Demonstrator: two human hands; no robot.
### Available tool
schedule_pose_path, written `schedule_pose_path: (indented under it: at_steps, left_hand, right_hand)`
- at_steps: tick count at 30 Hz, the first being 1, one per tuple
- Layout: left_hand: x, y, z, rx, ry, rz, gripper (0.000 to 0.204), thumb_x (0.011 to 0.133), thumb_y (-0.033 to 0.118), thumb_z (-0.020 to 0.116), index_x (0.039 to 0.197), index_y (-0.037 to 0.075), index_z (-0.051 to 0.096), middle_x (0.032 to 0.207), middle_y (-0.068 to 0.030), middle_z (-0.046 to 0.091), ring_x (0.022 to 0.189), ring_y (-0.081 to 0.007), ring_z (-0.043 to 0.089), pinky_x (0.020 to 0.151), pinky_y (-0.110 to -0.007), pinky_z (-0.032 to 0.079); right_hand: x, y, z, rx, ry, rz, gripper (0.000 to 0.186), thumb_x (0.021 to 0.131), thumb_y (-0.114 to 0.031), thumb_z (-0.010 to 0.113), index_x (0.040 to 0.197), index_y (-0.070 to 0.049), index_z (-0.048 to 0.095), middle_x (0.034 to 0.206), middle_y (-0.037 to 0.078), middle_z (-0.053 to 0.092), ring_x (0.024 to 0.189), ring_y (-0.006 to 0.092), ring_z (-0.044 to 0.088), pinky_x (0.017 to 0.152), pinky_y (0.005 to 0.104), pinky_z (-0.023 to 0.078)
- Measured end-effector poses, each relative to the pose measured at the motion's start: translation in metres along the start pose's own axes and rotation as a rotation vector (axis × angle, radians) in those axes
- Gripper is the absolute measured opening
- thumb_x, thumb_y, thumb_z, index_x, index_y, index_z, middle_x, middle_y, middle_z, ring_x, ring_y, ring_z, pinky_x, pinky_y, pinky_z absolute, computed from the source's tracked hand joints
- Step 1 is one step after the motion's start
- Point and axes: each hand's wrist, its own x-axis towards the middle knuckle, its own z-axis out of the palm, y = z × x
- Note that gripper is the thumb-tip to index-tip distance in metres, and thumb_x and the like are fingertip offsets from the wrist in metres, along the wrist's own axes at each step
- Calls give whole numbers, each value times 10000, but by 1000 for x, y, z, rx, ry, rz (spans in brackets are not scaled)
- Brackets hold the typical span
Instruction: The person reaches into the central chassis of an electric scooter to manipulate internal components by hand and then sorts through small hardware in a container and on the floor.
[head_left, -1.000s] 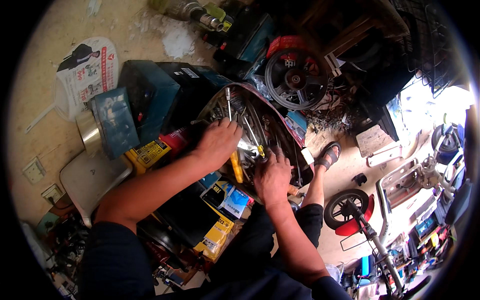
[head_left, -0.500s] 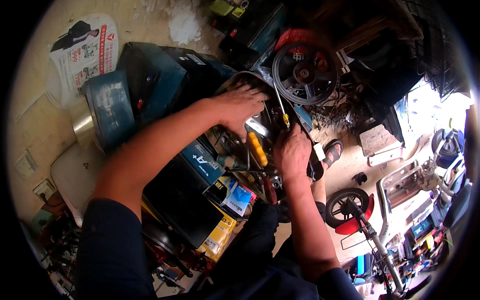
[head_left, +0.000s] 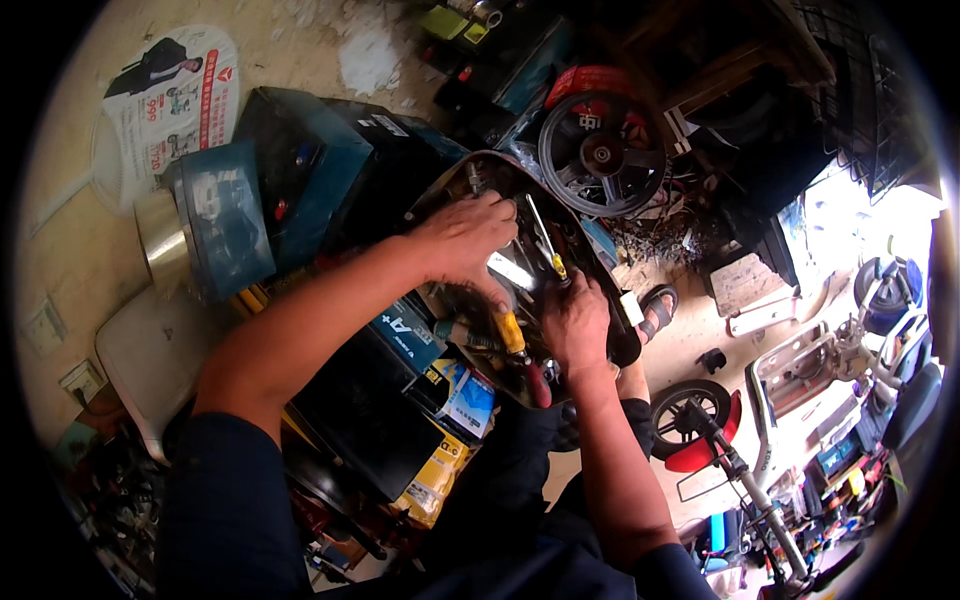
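Note:
A dark, oblong tray [head_left: 612, 335] full of tools and metal parts lies in front of me. My right hand [head_left: 577, 322] is closed round the dark and yellow handle of a screwdriver [head_left: 545, 238], whose bright shaft points up and away. Over the tray's left side reaches my left hand [head_left: 465, 245], fingers bent and thumb apart from them. Its thumb is beside a yellow-handled tool [head_left: 508, 330]; its fingertips are partly hidden among the parts. Between the hands lies a shiny flat metal piece [head_left: 512, 270]. A dark red handle [head_left: 537, 385] lies at the tray's near end.
A black spoked wheel [head_left: 603, 155] stands beyond the tray. Blue-green battery-like boxes [head_left: 330, 165] sit at the left, with a yellow package [head_left: 435, 480] nearer me. On the right, a sandalled foot [head_left: 657, 310] and a small wheeled vehicle [head_left: 690, 418] stand on the floor.
My left fingers have bent and drawn in from their flatter spread. The screwdriver's shaft has swung a little left and my right hand has come slightly nearer.

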Motion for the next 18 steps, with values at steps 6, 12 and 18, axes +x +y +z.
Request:
schedule_pose_path:
  at_steps: [6, 12, 18]
  left_hand:
    - [-14, 14, 8, 46, 71, -64, 622, 771, 592, 825, 957, 19, 667, 1126, -142, 591, 1141, -357, 547, 1000, -463, 483]
    - [-53, 17, 30, 37, 345, -7, 462, 810, 415, 837, 1018, 37, 671, 1197, -139, 628, 1184, -357, 584, 1020, -469, 485]
    - [-40, 27, 34, 53, 262, -226, 463, 934, 287, 726, 1296, 26, 603, 1216, -157, 662, 1159, -360, 626, 1032, -482, 489]
  right_hand:
    - [-11, 0, -3, -101, 38, -155, 249, 903, -191, 705, 1052, 8, 700, 968, 245, 713, 937, 444, 689, 834, 500, 538]
    - [-43, -22, -1, -82, 4, -189, 371, 901, -157, 651, 1239, -5, 685, 1280, 220, 709, 1187, 397, 640, 1064, 525, 423]
    - [-23, -19, -13, 165, 32, 15, 351, 939, -119, 681, 1262, 16, 649, 1077, 265, 676, 997, 450, 649, 874, 510, 517]
